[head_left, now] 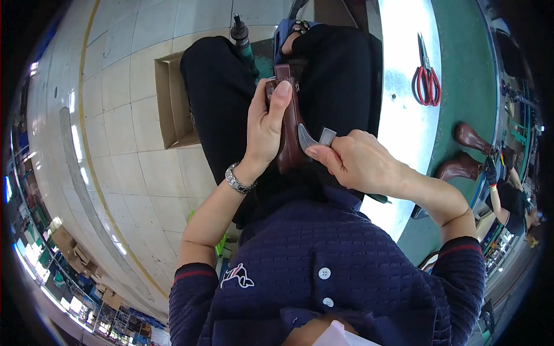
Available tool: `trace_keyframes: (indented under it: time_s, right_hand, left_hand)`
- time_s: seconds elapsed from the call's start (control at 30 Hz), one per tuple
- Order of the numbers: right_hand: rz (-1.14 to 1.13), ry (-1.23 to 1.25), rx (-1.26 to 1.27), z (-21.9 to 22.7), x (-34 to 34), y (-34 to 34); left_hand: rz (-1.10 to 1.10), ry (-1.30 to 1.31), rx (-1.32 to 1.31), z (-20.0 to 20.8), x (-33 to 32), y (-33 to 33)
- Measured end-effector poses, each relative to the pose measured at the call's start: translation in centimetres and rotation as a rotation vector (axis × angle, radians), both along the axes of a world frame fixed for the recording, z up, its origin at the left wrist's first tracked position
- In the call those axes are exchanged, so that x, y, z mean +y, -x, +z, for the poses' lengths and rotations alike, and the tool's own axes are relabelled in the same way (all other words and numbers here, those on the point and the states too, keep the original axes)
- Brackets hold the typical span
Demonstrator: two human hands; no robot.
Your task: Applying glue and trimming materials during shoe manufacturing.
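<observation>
My left hand (pixel 266 128) is wrapped round a brown leather boot (pixel 290 138) between my thighs, thumb lying along its upper part. A tab sticks up at the boot's far end. My right hand (pixel 365 162) is closed on a small knife-like tool with a curved grey metal blade (pixel 306 138). That blade lies against the right side of the boot. A flat metal piece (pixel 327 136) rises beside my right fingers; most of the tool's grip is hidden in my hand.
Red-handled scissors (pixel 426 83) lie on the shiny metal bench (pixel 410 150) to my right. Beyond are two brown boots (pixel 472 138) on a green surface. An open cardboard box (pixel 173 104) stands on the floor at left. A person (pixel 509 202) works at far right.
</observation>
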State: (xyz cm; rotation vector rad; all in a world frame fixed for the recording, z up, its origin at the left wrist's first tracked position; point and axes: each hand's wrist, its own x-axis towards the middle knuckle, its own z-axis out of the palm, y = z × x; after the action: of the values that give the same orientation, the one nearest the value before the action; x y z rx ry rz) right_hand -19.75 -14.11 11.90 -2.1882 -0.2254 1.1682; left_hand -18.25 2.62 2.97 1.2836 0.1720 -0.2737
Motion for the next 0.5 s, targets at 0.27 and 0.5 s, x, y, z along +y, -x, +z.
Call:
trace_keyframes:
  time_s: [0.27,0.5]
  right_hand:
    - [-0.331,-0.369,0.333,-2.2,-1.4,1.3]
    - [-0.11,-0.279,0.331,-2.1,-1.7,-0.3]
  left_hand:
    - [-0.072,0.056,-0.095,-0.8,0.8,0.5]
    - [-0.057,0.015,-0.053,-0.3,0.3,0.9]
